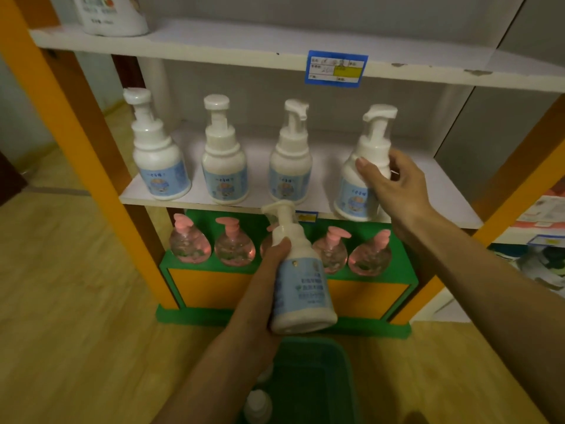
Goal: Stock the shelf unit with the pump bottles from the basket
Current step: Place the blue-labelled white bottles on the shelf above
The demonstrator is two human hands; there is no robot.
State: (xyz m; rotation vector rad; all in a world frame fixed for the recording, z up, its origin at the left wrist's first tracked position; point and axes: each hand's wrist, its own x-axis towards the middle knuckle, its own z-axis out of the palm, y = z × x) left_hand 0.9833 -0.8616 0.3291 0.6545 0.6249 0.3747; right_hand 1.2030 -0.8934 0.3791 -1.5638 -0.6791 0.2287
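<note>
An orange-framed shelf unit [76, 123] is seen head-on, with white boards. On the top board, far left, the base of a large white bottle [114, 15] is visible; a blue price tag [335, 68] is fixed to that board's front edge.

On the middle shelf [195, 154], four white pump bottles with pale blue labels are set upright in a row: first bottle [159, 160], second bottle [224, 166], third bottle [290, 166], and fourth bottle [360, 179] at the right, near the front edge.

Below, five pink pump bottles [234, 244] are lined up on a green-edged bottom tier [287, 272]; the middle one is largely hidden.

The left hand [275, 255] is wrapped around a fifth white pump bottle [298, 280], gripped at its shoulder and held in the air in front of the lower tier, pump tilted up towards the middle shelf.

The right hand [391, 185] is curled around the neck and shoulder of the fourth bottle, thumb on the front, fingers behind.

At the bottom, a green basket [321, 381] is seen on the wooden floor [76, 301]; the caps of more white bottles [258, 405] are dimly made out inside it.
</note>
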